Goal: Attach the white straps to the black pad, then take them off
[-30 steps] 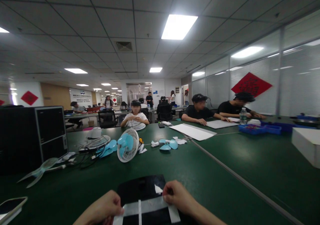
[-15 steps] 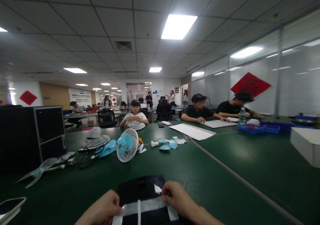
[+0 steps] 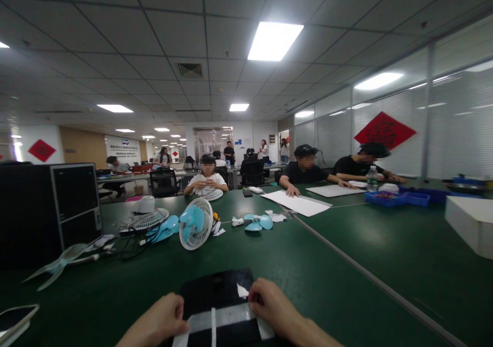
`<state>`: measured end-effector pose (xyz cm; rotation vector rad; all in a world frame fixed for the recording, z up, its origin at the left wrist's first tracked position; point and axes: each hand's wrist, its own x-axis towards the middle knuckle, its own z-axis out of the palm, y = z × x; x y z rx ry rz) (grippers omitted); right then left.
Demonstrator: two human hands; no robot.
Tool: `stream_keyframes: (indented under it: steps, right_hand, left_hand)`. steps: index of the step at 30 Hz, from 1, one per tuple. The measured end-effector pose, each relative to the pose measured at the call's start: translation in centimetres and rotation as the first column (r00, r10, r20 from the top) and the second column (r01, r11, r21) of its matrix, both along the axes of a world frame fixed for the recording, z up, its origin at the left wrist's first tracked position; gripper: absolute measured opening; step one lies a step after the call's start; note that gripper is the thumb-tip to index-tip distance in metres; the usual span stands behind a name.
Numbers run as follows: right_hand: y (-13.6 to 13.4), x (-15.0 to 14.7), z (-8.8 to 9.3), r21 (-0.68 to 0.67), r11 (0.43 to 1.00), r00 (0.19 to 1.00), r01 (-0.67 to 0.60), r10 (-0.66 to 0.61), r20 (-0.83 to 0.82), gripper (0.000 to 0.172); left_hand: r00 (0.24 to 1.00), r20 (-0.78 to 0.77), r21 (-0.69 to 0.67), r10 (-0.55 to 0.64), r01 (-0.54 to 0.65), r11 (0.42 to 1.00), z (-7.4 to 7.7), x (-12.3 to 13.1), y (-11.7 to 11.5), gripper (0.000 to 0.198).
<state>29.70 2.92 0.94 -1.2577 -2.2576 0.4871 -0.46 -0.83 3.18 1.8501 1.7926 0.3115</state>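
Observation:
A flat black panel lies on the green table in front of me. Pale translucent strips that look like tape cross its lower part: one tape strip runs sideways, and a narrow white strip stands upright across it. My left hand is closed, thumb and fingers pinched at the left end of the sideways strip. At its right end, by the panel's edge, my right hand is closed with curled fingers. A torn white patch shows on the panel beside that hand. The fingertips partly hide what they grip.
Ahead stand a fan with blue blades, loose blue blades and cables. A black computer case is at left, a phone nearer. White boards, a blue tray and a white box lie right; co-workers sit opposite.
A co-worker opposite has moved a hand onto the nearer white board. My hands, the panel and the strips stay nearly where they were.

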Motion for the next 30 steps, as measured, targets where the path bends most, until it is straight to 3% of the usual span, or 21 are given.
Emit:
stream_keyframes:
  steps: [3, 5, 8, 15, 18, 21, 25, 27, 30]
  right_hand:
    - [0.2, 0.0, -0.2, -0.01, 1.0, 1.0, 0.007, -0.007, 0.0, 0.022]
    - [0.3, 0.0, -0.5, -0.011, 1.0, 1.0, 0.006, -0.006, -0.006, 0.022]
    - [0.2, 0.0, -0.5, -0.012, 1.0, 1.0, 0.005, -0.005, -0.004, 0.021]
    - [0.0, 0.1, 0.1, -0.016, 1.0, 1.0, 0.006, -0.006, 0.001, 0.019]
    - [-0.6, -0.2, 0.7, 0.093, 0.996, 1.0, 0.009, -0.008, -0.015, 0.017]
    - [-2.1, -1.4, 1.2, 0.243, 0.962, 0.992, -0.128, 0.129, 0.009, 0.025]
    - [-3.7, -4.0, 1.1, 0.215, 0.872, 0.895, -0.44, 0.407, 0.182, 0.037]
    - [-3.8, -5.2, 0.7, 0.17, 0.854, 0.858, -0.492, 0.442, 0.261, 0.04]
    - [-3.4, -6.2, -0.3, 0.163, 0.868, 0.856, -0.47, 0.403, 0.324, 0.039]
  left_hand:
    - [0.985, 0.011, 0.104, -0.171, 0.169, 0.98, 1.1, 0.9, -0.9, 0.03]
    - [0.942, 0.052, 0.16, -0.331, 0.32, 0.934, 1.8, 1.9, -1.5, 0.044]
    - [0.891, 0.065, 0.152, -0.45, 0.436, 0.887, 2.7, 3.2, -2.3, 0.045]
    - [0.901, -0.02, 0.134, -0.433, 0.432, 0.892, 3.4, 4.0, -2.8, 0.042]
    - [0.896, -0.052, 0.154, -0.44, 0.443, 0.884, 2.8, 3.5, -2.5, 0.046]
    - [0.883, -0.04, 0.188, -0.467, 0.466, 0.865, 2.1, 3.1, -2.2, 0.046]
    - [0.877, -0.036, 0.22, -0.479, 0.475, 0.852, 1.6, 2.9, -2.1, 0.043]
    - [0.874, -0.03, 0.224, -0.485, 0.478, 0.849, 1.7, 3.0, -2.2, 0.042]
    - [0.878, -0.019, 0.214, -0.477, 0.47, 0.856, 1.9, 3.1, -2.2, 0.04]
